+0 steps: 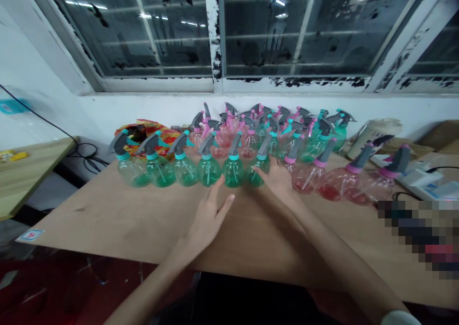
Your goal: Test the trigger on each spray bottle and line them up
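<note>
A front row of spray bottles with grey trigger heads stands on the wooden table (143, 224). My right hand (279, 179) is at the rightmost green spray bottle (257, 178) of that row, thumb across its front and fingers at its right side. Its fingertips are partly hidden. My left hand (208, 217) is open, index finger and thumb apart, with the index tip close to another green spray bottle (233, 174). A further green spray bottle (209, 172) stands just left of that fingertip. Several pink spray bottles (333, 184) continue the row to the right.
Behind the row stand many more pink and green spray bottles (317, 146) against the wall. A red and yellow patterned bag (167, 136) lies at back left. A pale bag (373, 136) and white boxes (430, 179) are at right. A cable (89, 155) hangs near a side table (36, 172).
</note>
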### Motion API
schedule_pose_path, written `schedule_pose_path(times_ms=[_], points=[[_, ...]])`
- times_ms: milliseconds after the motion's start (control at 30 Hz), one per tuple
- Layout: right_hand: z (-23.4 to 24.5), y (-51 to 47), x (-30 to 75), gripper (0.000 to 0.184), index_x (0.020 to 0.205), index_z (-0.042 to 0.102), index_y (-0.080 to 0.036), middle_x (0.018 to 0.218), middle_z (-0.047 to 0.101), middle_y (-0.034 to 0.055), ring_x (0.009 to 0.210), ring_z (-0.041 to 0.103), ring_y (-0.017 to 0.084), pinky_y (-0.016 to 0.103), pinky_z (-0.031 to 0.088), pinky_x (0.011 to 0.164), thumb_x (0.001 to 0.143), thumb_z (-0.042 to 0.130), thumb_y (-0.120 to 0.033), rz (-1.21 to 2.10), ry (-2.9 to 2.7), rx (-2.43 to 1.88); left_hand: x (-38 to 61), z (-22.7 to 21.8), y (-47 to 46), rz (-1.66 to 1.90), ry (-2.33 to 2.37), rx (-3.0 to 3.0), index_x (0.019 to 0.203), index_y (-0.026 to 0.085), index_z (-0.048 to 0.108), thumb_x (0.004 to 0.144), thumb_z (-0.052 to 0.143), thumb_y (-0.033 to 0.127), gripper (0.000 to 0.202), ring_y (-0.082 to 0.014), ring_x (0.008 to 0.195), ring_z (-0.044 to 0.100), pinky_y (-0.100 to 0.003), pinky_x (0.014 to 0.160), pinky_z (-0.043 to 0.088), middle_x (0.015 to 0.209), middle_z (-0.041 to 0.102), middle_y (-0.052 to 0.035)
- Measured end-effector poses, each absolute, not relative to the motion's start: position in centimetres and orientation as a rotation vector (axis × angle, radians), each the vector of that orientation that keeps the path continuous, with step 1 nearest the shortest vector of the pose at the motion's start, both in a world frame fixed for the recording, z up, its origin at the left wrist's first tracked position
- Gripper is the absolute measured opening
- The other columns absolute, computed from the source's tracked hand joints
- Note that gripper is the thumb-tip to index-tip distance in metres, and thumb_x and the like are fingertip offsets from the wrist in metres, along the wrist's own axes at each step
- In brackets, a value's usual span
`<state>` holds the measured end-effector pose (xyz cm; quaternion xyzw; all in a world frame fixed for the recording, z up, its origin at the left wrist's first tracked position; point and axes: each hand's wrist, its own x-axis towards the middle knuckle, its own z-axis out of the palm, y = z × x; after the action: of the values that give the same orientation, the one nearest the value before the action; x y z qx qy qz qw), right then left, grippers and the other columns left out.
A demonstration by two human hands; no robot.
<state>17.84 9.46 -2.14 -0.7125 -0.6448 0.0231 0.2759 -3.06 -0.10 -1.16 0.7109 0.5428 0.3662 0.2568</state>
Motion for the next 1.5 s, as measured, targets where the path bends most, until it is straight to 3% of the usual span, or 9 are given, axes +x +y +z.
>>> schedule_pose_path(times_ms=[267,433,567,800,967,1100,1233,1333,1500], points=[[-1.9,8.8,17.7,0.057,0.123,0.050,-0.013,0.113,0.065,0.0172,0.099,0.064,0.030,0.037,0.046,0.078,0.086,0.048,-0.056,0.063,-1.781,-1.981,-3.9,-1.1,-4.0,0.964,1.321,1.733,0.126,0.027,0.049,0.093,0.048,0.040,0.035,-0.0220,0.118,0.058,-0.041,0.099,0.048,0.133,0.057,-0.0067],[-1.5,6.6,17.8,0.055,0.120,0.050,-0.015,0.111,0.065,0.0165,0.094,0.066,0.031,0.038,0.047,0.072,0.087,0.046,-0.059,0.044,-1.840,-1.971,-3.4,-0.6,-3.8,1.008,1.267,1.729,0.117,0.027,0.055,0.092,0.050,0.038,0.027,-0.0205,0.112,0.061,-0.041,0.095,0.050,0.121,0.064,-0.0055],[-1.6,3.4,17.3,0.053,0.116,0.051,-0.015,0.108,0.065,0.0154,0.086,0.067,0.031,0.038,0.048,0.064,0.087,0.045,-0.059,0.037,-1.903,-1.931,-2.4,-1.0,-2.1,1.032,1.197,1.780,0.122,0.026,0.051,0.089,0.056,0.036,0.035,-0.0211,0.113,0.060,-0.042,0.097,0.049,0.123,0.062,-0.0067],[-2.1,-1.7,15.3,0.045,0.113,0.054,-0.018,0.106,0.063,0.0105,0.076,0.068,0.026,0.035,0.049,0.057,0.086,0.048,-0.053,0.056,-2.044,-1.778,-0.1,-0.9,1.2,1.034,1.124,1.890,0.136,0.021,0.039,0.076,0.072,0.040,0.071,-0.0295,0.122,0.053,-0.050,0.102,0.043,0.139,0.050,-0.0139],[-3.0,-3.0,13.4,0.066,0.119,0.054,-0.015,0.111,0.061,0.0140,0.079,0.067,0.027,0.038,0.052,0.059,0.082,0.044,-0.068,0.074,-2.138,-1.632,0.1,0.2,1.3,1.073,1.021,1.922,0.129,0.022,0.049,0.078,0.069,0.034,0.055,-0.0289,0.116,0.057,-0.048,0.101,0.043,0.129,0.059,-0.0107],[-3.1,-2.8,13.9,0.085,0.128,0.048,-0.010,0.121,0.056,0.0199,0.094,0.065,0.033,0.045,0.056,0.067,0.077,0.039,-0.077,0.179,-2.222,-1.467,-0.2,-0.1,1.1,1.176,1.009,1.914,0.119,0.022,0.056,0.084,0.056,0.019,0.036,-0.0238,0.110,0.061,-0.043,0.099,0.045,0.119,0.064,-0.0077],[-4.0,-2.1,18.0,0.070,0.136,0.041,-0.020,0.130,0.054,0.0128,0.112,0.059,0.028,0.045,0.052,0.088,0.085,0.038,-0.068,0.344,-2.229,-1.372,-0.6,-0.7,0.9,1.236,1.079,1.901,0.121,0.023,0.057,0.079,0.051,0.009,0.045,-0.0202,0.101,0.064,-0.036,0.089,0.050,0.116,0.065,-0.0059],[-6.1,-1.6,22.2,0.062,0.137,0.042,-0.024,0.135,0.053,0.0104,0.125,0.050,0.027,0.047,0.044,0.100,0.088,0.039,-0.062,0.261,-2.126,-1.493,-0.7,-0.8,0.8,1.247,1.117,1.901,0.121,0.024,0.058,0.077,0.051,0.007,0.047,-0.0206,0.102,0.064,-0.034,0.086,0.051,0.114,0.066,-0.0053],[-10.6,-2.3,26.5,0.069,0.142,0.039,-0.023,0.143,0.047,0.0104,0.132,0.041,0.027,0.049,0.035,0.109,0.087,0.038,-0.064,0.063,-2.055,-1.627,-0.8,-0.8,1.2,1.247,1.247,1.836,0.111,0.026,0.064,0.078,0.054,0.011,0.038,-0.0220,0.089,0.067,-0.036,0.077,0.054,0.101,0.071,-0.0033]])
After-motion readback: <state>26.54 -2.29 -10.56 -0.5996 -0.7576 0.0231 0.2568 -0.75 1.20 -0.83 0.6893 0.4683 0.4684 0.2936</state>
